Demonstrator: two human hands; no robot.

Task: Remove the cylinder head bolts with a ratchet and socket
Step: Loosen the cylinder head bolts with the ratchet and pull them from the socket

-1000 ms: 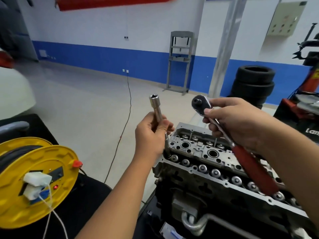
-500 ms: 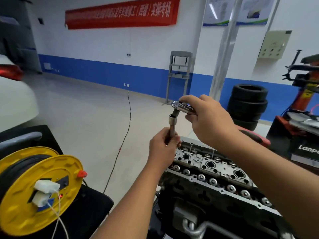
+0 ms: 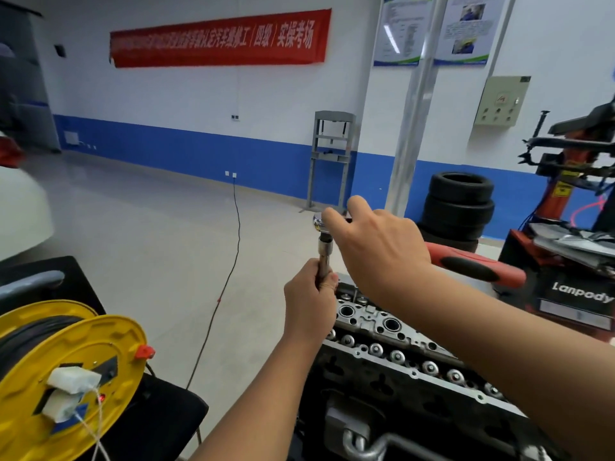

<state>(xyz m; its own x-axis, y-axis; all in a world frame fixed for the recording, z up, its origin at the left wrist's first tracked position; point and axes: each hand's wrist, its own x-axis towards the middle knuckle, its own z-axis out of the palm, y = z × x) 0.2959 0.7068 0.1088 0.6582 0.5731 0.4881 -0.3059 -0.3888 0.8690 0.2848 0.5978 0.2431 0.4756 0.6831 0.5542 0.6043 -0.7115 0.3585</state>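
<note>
Two hands join ratchet and socket above cylinder head [image 3: 382, 331] in workshop.
Yellow cable reel [image 3: 83, 371] nearest, at left; left hand [image 3: 311, 299] wraps fingers round upright socket [image 3: 324, 256] over head's far end; right hand [image 3: 376, 244] grips ratchet [image 3: 472, 266] at its head, seated on socket top, red handle pointing right; tyre stack [image 3: 457, 204] w/ blue-banded wall beyond.

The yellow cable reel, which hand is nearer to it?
Left. The left hand, gripping the long socket, is just right of the yellow cable reel; the right hand, on the ratchet head, is farther right.
</note>
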